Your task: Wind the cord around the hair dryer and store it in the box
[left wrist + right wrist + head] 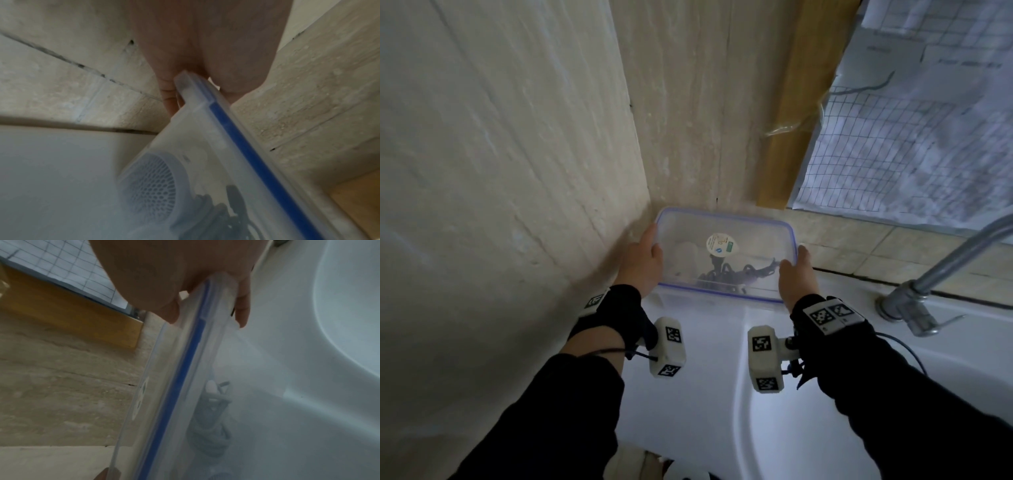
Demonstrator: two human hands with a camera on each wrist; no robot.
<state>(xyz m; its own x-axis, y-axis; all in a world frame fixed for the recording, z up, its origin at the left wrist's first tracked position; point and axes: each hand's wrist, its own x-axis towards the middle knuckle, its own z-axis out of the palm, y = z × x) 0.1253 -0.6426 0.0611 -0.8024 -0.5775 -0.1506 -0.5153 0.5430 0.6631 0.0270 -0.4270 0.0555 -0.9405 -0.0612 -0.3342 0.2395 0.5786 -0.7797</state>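
A clear plastic box (753, 274) with a blue-sealed lid (726, 219) stands in the corner at the back of the white counter. Through its walls I see the white hair dryer (152, 183) with its honeycomb grille, and the dark cord (736, 272) wound in loops beside it. My left hand (643, 260) grips the box's left end, thumb on the lid (226, 116), fingers under the rim. At the right end my right hand (796, 274) grips the same way, thumb over the lid (191, 353) and fingers under the rim. A round sticker (722, 244) sits on the lid.
Beige tiled walls (517, 171) close in at left and behind the box. A metal tap (914, 301) rises at the right of the white basin (808, 428). A wooden frame (798, 113) and gridded window covering (914, 137) lie behind.
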